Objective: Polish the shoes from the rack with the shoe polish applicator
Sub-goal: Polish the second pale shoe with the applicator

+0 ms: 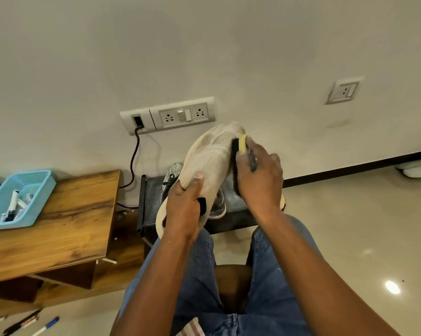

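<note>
The left hand [184,209] grips the heel opening of a cream knit mesh shoe [209,156], held up above the dark low rack [153,197]. The right hand [260,180] pinches a yellow-and-black sponge polish applicator [241,143] against the toe.

A grey sneaker [218,202] sits on a dark low rack [153,197]; a blue basket [35,190] rests on a wooden table [78,214].

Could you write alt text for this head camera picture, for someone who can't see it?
A seated person's left hand grips a cream mesh shoe while the right hand presses a yellow-tipped polish applicator against its toe. Behind stands a dark rack; at left, a blue basket on a wooden table.
</note>
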